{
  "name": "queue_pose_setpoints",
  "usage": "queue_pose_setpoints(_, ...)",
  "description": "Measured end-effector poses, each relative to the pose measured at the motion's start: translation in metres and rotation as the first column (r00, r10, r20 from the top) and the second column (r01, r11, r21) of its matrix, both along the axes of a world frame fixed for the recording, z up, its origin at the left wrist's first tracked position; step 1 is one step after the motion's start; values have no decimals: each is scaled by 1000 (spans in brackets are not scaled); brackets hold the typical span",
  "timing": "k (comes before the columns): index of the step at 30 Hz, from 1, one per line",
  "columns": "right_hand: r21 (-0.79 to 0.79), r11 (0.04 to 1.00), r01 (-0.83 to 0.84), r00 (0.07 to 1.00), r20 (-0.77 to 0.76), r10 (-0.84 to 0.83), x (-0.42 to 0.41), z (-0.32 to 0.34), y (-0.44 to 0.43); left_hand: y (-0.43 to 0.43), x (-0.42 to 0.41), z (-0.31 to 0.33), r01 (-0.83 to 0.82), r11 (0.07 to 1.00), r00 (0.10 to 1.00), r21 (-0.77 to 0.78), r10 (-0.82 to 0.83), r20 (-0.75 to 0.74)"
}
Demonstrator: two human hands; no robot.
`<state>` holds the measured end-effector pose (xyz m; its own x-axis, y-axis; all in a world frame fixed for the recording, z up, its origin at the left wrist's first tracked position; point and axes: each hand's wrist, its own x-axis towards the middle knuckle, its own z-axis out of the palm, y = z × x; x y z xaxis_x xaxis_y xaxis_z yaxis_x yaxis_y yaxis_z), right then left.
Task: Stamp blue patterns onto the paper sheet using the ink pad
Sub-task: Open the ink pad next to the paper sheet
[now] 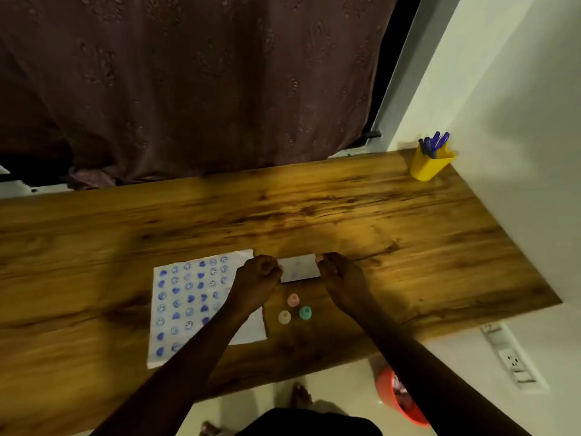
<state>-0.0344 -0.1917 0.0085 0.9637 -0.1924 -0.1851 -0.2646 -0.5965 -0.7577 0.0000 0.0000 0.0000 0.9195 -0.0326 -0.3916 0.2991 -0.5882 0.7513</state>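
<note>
A white paper sheet (188, 305) lies on the wooden desk, covered with several rows of blue hearts and smiley faces. Right of it sits a small white ink pad case (298, 268), its lid appearing closed. My left hand (256, 276) grips the case's left end and my right hand (341, 276) grips its right end. Three small stamps stand just in front of the case: a pink one (293, 299), a cream one (284, 316) and a teal one (305, 313). My left forearm crosses the sheet's right side and hides part of it.
A yellow holder (429, 165) with blue pens stands at the desk's far right corner by the white wall. A dark curtain hangs behind the desk (377, 221). Below the front edge are a red bin (393, 401) and a wall socket (512, 361).
</note>
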Motion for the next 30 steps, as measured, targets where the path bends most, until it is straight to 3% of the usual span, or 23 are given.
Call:
queue_pose_setpoints(10,93,995,-29,990,-132,41,8,-22,-5,-11,2,-13,-94,996,995,-3,94,-43)
queue_pose_setpoints(19,121,992,21,990,-142,-4,4,-23,7,-14,-1,-17,-125,992,992,1,125,-13)
queue_pose_setpoints(30,71,986,-148,989,-8,149,19,13,73,59,-9,16,-272,960,953,-61,277,126)
